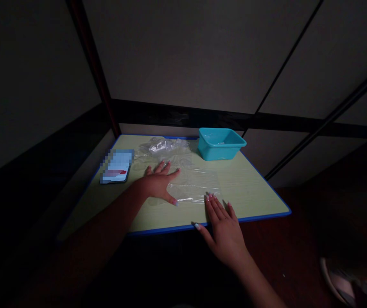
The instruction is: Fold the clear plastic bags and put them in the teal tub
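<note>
A clear plastic sheet or bag (pixel 199 184) lies flat on the pale, blue-edged table (pixel 250 192). My left hand (pixel 160 184) rests on its left part with the fingers spread. Near the table's front edge, my right hand (pixel 222 224) lies palm down with its thumb apart, fingertips at the plastic's lower right edge. Neither hand grips anything. Behind my left hand is a crumpled heap of clear plastic (pixel 164 146).
At the table's back right stands a turquoise bin (pixel 220 149) with something clear inside. A phone (pixel 117 167) with a lit, blurred screen lies at the left. Dark-trimmed panels rise behind the table. A sandaled foot (pixel 340 284) shows at the lower right.
</note>
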A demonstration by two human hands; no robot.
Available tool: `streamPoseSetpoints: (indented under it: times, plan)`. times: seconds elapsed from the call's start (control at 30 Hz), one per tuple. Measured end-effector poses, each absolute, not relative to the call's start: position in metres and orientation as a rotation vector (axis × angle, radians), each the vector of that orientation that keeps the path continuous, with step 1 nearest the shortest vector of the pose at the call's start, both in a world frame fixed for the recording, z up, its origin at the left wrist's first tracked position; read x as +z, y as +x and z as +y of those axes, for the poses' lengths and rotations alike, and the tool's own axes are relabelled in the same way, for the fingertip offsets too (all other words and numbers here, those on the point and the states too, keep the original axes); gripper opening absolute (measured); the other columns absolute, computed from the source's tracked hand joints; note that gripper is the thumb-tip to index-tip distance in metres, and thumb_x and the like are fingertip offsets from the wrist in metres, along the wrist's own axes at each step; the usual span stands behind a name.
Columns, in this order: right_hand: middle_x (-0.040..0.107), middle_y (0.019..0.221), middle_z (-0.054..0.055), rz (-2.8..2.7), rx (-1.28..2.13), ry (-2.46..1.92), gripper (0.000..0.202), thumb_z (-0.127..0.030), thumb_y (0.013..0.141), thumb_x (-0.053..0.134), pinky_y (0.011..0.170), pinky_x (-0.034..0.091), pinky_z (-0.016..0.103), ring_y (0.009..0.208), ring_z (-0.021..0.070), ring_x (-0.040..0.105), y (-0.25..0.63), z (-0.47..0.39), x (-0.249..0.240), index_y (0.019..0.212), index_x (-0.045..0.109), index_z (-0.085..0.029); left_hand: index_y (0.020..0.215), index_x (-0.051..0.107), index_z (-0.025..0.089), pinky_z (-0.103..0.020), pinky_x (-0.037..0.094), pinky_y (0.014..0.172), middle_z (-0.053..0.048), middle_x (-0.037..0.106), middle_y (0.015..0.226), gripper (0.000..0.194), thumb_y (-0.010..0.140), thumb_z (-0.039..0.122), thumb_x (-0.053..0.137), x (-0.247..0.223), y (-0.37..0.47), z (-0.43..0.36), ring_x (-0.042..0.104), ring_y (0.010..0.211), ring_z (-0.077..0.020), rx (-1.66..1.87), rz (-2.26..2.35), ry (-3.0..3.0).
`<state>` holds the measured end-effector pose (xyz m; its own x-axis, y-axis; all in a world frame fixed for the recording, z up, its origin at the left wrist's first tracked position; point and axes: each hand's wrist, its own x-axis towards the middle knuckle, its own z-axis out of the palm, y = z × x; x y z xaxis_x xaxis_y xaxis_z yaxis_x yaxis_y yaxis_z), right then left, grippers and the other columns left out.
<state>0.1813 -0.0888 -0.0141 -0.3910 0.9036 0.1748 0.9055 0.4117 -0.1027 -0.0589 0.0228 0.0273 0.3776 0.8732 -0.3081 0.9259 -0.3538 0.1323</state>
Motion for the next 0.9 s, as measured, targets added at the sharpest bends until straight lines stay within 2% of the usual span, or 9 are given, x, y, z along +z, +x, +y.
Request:
streamPoseSetpoints:
  times: [0.23, 0.33, 0.47, 0.6, 0.67, 0.9]
  plan:
    - [0.026, 0.147, 0.013, -2.460, -0.029, -1.577, 0.073, -0.056, 0.088, 0.034, 0.110, 0.015, 0.049, 0.136, 0.0256, 0.023, 0.183, -0.088, -0.016, 0.145, 0.018, -0.012, 0.145, 0.002, 0.034, -0.072, 0.005, 0.096, -0.012, -0.012, 0.150, 0.126, 0.046, 0.066, 0.073, 0.033, -0.074, 0.023, -0.015, 0.132, -0.0446, -0.347, 1.581, 2.347]
    - [0.027, 0.147, 0.013, -2.460, -0.038, -1.573, 0.073, -0.056, 0.089, 0.034, 0.110, 0.016, 0.049, 0.136, 0.0255, 0.024, 0.183, -0.088, -0.016, 0.145, 0.018, -0.012, 0.144, 0.003, 0.034, -0.071, 0.005, 0.096, -0.012, -0.012, 0.150, 0.127, 0.044, 0.068, 0.072, 0.035, -0.077, 0.024, -0.014, 0.133, -0.0442, -0.348, 1.567, 2.330]
    - [0.027, 0.147, 0.013, -2.466, -0.040, -1.598, 0.073, -0.056, 0.089, 0.033, 0.110, 0.017, 0.049, 0.136, 0.0254, 0.025, 0.182, -0.088, -0.016, 0.145, 0.021, -0.012, 0.146, 0.006, 0.030, -0.067, 0.006, 0.099, -0.015, -0.009, 0.151, 0.112, 0.057, 0.073, 0.061, 0.034, -0.068, 0.022, -0.012, 0.136, -0.0392, -0.126, 1.641, 2.378]
    - [0.027, 0.147, 0.012, -2.464, -0.066, -1.593, 0.072, -0.056, 0.089, 0.032, 0.110, 0.016, 0.048, 0.136, 0.0249, 0.025, 0.182, -0.088, -0.018, 0.144, 0.021, -0.011, 0.145, 0.016, 0.028, -0.064, -0.002, 0.102, -0.012, -0.005, 0.152, 0.095, 0.070, 0.067, 0.057, 0.027, -0.046, 0.015, -0.010, 0.137, -0.0358, 0.175, 1.662, 2.586]
    - [0.027, 0.147, 0.012, -2.458, -0.085, -1.582, 0.072, -0.056, 0.089, 0.032, 0.110, 0.016, 0.048, 0.136, 0.0249, 0.025, 0.182, -0.087, -0.020, 0.144, 0.022, -0.011, 0.145, 0.016, 0.030, -0.062, -0.002, 0.103, -0.010, -0.004, 0.152, 0.089, 0.073, 0.065, 0.055, 0.023, -0.036, 0.010, -0.009, 0.138, -0.0336, 0.236, 1.582, 2.647]
    - [0.029, 0.146, 0.013, -2.452, -0.105, -1.571, 0.070, -0.053, 0.089, 0.035, 0.110, 0.018, 0.049, 0.135, 0.0254, 0.027, 0.182, -0.087, -0.023, 0.144, 0.022, -0.011, 0.145, 0.010, 0.031, -0.063, -0.003, 0.103, -0.010, -0.006, 0.152, 0.095, 0.070, 0.070, 0.052, 0.015, -0.029, 0.009, -0.008, 0.138, -0.0340, 0.165, 1.486, 2.613]
